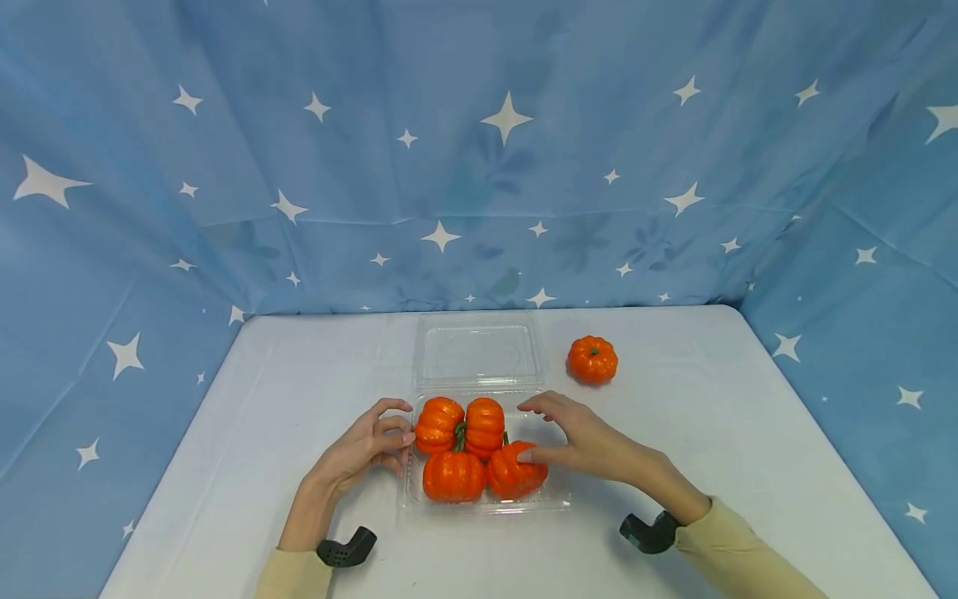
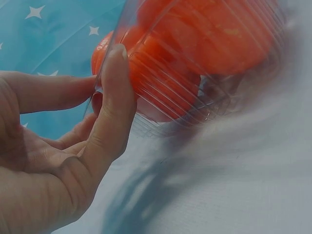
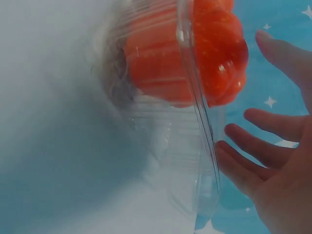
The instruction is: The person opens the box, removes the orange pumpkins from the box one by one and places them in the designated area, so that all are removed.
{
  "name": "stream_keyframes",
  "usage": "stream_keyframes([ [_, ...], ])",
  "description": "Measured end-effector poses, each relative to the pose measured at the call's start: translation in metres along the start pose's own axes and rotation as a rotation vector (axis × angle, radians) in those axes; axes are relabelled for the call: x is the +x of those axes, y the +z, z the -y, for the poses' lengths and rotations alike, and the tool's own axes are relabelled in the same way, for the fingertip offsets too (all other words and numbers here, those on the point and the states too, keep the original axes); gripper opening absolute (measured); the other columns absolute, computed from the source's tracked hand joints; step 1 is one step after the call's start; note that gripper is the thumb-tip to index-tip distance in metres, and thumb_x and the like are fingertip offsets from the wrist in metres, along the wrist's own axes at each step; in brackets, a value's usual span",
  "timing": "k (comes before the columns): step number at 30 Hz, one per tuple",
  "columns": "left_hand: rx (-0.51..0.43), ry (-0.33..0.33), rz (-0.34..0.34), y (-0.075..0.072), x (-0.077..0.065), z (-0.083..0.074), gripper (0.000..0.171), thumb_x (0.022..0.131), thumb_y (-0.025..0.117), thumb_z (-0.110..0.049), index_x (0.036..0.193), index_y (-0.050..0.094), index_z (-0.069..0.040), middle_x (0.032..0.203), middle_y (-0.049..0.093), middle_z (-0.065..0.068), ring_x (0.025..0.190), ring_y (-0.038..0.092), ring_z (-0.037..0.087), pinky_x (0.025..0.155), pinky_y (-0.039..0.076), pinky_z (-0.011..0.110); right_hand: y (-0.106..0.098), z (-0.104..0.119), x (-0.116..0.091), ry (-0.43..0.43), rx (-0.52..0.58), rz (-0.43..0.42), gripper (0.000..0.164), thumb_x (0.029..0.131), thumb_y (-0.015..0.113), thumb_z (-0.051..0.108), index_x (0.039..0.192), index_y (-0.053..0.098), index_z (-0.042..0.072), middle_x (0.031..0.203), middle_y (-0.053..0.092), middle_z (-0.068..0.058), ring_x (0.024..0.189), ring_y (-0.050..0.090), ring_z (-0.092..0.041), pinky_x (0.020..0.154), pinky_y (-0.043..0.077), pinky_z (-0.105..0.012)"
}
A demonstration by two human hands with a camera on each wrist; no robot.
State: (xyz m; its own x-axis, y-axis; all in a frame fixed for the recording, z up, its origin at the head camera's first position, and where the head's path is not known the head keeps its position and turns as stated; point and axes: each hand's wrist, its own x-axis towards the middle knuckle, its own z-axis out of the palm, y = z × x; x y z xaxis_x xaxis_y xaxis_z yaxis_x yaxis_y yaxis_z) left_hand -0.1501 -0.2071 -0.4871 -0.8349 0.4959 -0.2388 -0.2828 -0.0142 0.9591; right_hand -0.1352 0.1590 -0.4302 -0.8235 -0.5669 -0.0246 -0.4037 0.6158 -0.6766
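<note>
A clear plastic clamshell box (image 1: 557,504) lies on the table with its hinged lid (image 1: 479,329) folded back. Several small orange pumpkins with green stems sit inside, among them a front-left pumpkin (image 1: 454,477) and a front-right pumpkin (image 1: 516,471). My left hand (image 1: 372,445) pinches the box's left rim between thumb and fingers, plain in the left wrist view by the rim (image 2: 109,48). Over the right side hovers my right hand (image 1: 587,437), fingers spread and relaxed, thumb overlapping the front-right pumpkin in the head view. The right wrist view shows its fingertips (image 3: 234,131) close to the rim, holding nothing.
One more orange pumpkin (image 1: 592,360) stands on the white table (image 1: 674,358), behind and right of the box. A blue curtain (image 1: 479,183) with white stars hangs along the back and sides.
</note>
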Motion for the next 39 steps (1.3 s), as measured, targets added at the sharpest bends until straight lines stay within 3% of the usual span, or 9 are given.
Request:
stream_keyframes([
  [5, 0.003, -0.001, -0.005, -0.001, 0.001, 0.001, 0.059, 0.099, 0.064, -0.008, 0.144, 0.027, 0.003, 0.094, 0.061, 0.004, 0.068, 0.064, 0.014, 0.062, 0.06, 0.028, 0.003, 0.004, 0.002, 0.034, -0.058, 0.08, 0.071, 0.089, 0.075, 0.054, 0.141, 0.058, 0.008, 0.142, 0.058, -0.007, 0.13, 0.055, -0.03, 0.106, 0.05, -0.056],
  [14, 0.001, 0.006, -0.005, -0.001, 0.002, 0.002, 0.061, 0.099, 0.064, -0.007, 0.145, 0.026, 0.004, 0.094, 0.061, 0.003, 0.069, 0.064, 0.014, 0.061, 0.06, 0.029, 0.005, 0.008, 0.008, 0.036, -0.102, 0.193, 0.074, 0.09, 0.073, 0.057, 0.14, 0.06, 0.004, 0.143, 0.058, -0.011, 0.133, 0.054, -0.031, 0.11, 0.048, -0.054],
  [20, -0.004, -0.002, -0.009, 0.0, 0.002, 0.001, 0.061, 0.099, 0.064, -0.007, 0.146, 0.026, 0.003, 0.095, 0.06, 0.003, 0.068, 0.064, 0.014, 0.061, 0.06, 0.029, 0.006, 0.013, 0.013, 0.02, -0.157, 0.288, 0.064, 0.093, 0.069, 0.055, 0.129, 0.068, 0.002, 0.134, 0.064, -0.011, 0.125, 0.059, -0.029, 0.107, 0.051, -0.049],
  [24, -0.006, -0.002, -0.008, 0.001, 0.001, 0.001, 0.06, 0.099, 0.064, -0.008, 0.145, 0.027, 0.002, 0.096, 0.06, 0.003, 0.068, 0.063, 0.014, 0.061, 0.06, 0.028, 0.007, 0.015, 0.016, 0.012, -0.134, 0.325, 0.052, 0.094, 0.069, 0.051, 0.121, 0.071, 0.006, 0.122, 0.069, -0.004, 0.112, 0.063, -0.019, 0.101, 0.055, -0.043],
  [29, -0.007, 0.003, -0.002, 0.002, 0.001, 0.0, 0.06, 0.099, 0.063, -0.007, 0.145, 0.026, 0.003, 0.095, 0.06, 0.003, 0.068, 0.063, 0.014, 0.061, 0.06, 0.028, 0.004, 0.015, 0.015, 0.004, -0.074, 0.35, 0.047, 0.094, 0.072, 0.046, 0.123, 0.07, 0.008, 0.115, 0.071, 0.003, 0.1, 0.061, -0.008, 0.097, 0.057, -0.037],
  [39, 0.005, 0.003, -0.003, 0.001, 0.001, 0.001, 0.06, 0.099, 0.064, -0.008, 0.145, 0.027, 0.003, 0.093, 0.06, 0.003, 0.067, 0.063, 0.014, 0.062, 0.059, 0.029, 0.001, 0.015, 0.012, -0.008, -0.009, 0.379, 0.049, 0.094, 0.074, 0.039, 0.132, 0.066, 0.01, 0.118, 0.068, 0.007, 0.098, 0.058, -0.004, 0.093, 0.057, -0.034],
])
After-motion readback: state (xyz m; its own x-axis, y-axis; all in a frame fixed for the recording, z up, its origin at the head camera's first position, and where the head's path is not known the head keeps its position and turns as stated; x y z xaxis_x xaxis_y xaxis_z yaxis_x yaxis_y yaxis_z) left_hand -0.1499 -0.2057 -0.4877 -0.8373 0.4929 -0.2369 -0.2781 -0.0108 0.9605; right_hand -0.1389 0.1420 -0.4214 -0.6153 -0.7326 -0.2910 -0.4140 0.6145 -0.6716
